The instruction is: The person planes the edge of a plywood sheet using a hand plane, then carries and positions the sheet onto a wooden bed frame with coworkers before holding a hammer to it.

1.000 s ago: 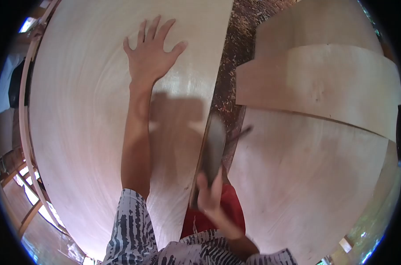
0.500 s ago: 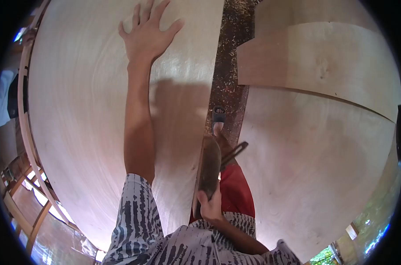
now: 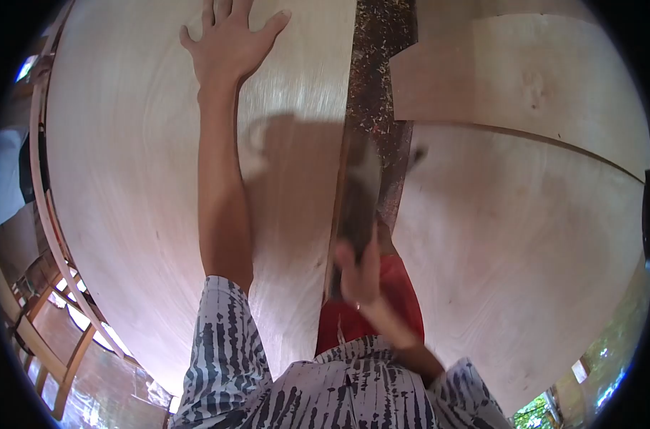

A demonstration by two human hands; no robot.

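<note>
My left hand [image 3: 228, 46] lies flat on a pale plywood sheet [image 3: 146, 164], fingers spread and partly cut off by the top of the view. Low in the middle, my right hand [image 3: 360, 275] is wrapped round the rear of a long, dark wooden hand plane [image 3: 360, 193]. The plane runs along the sheet's right edge, and motion blurs both it and the hand. A blurred dark end, seemingly of the plane's iron, sticks out to its right. How the sole meets the edge is hidden.
Wood shavings cover the dark floor [image 3: 382, 64] in the gap. To the right lie another large plywood sheet [image 3: 496, 236] and a smaller cut panel [image 3: 496, 79] overlapping it. Wooden framing [image 3: 42, 343] stands at the far left.
My right hand has pushed the hand plane forward along the sheet's edge, away from my body. My left hand stays flat on the sheet, only slightly shifted in view.
</note>
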